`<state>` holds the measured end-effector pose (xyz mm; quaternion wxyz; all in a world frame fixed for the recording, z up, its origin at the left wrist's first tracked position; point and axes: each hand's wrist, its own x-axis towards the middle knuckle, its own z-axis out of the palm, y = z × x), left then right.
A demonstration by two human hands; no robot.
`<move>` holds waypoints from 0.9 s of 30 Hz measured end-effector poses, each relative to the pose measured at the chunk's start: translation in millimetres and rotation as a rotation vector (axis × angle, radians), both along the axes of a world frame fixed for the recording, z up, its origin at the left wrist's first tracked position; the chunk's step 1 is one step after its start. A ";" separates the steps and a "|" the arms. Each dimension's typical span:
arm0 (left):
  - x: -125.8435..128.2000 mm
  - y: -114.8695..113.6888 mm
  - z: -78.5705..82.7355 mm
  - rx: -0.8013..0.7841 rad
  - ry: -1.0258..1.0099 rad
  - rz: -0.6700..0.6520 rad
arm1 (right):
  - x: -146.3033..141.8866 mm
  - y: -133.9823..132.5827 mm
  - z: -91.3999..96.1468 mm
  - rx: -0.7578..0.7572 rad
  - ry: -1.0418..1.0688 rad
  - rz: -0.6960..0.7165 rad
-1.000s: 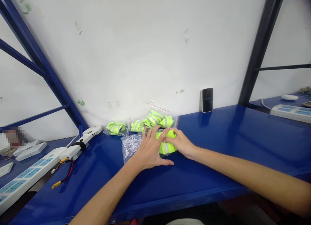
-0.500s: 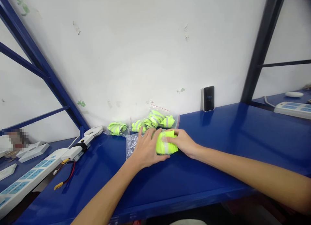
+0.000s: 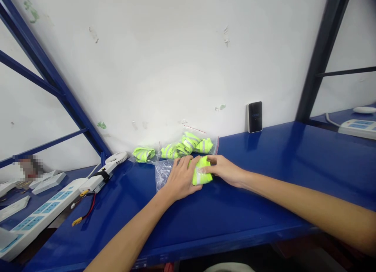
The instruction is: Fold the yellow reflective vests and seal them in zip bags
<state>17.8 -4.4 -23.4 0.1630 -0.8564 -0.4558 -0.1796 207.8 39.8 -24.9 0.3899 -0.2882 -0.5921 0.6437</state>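
A folded neon-yellow reflective vest (image 3: 201, 174) with a silver stripe lies on the blue table between my hands. My left hand (image 3: 183, 176) curls over its left side, thumb along the near edge. My right hand (image 3: 225, 171) grips its right end with thumb and fingers. Beneath and left of my left hand lies a clear plastic bag (image 3: 162, 173); whether the vest is partly inside it I cannot tell. Just behind, several bagged yellow vests (image 3: 188, 143) lie in a heap against the wall, with another bagged yellow bundle (image 3: 143, 154) to their left.
On the left are a white fan (image 3: 116, 158), a long power strip (image 3: 44, 209) and a red-black cable with yellow connectors (image 3: 89, 207). A dark-screened device (image 3: 254, 116) leans on the wall at right. Metal posts stand either side of the blue table (image 3: 279, 209).
The hands have drawn slightly closer together, and the vest between them looks narrower. The view has shifted a little; the bagged bundles behind stay put.
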 end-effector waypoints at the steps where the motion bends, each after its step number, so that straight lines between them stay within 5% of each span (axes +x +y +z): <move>1: 0.4 -0.6 -0.4 0.008 -0.001 0.005 | -0.2 -0.4 0.6 -0.017 0.006 -0.020; 11: 39.1 -10.6 10.4 0.054 0.109 0.068 | -11.8 -2.7 -8.1 0.032 0.067 -0.155; 20: 33.7 -15.1 9.4 0.039 0.053 0.108 | -13.1 -6.1 -4.7 0.041 0.118 -0.199; 27: 26.2 -11.6 10.5 0.022 0.075 0.119 | -9.3 -15.5 -1.8 0.028 0.069 0.017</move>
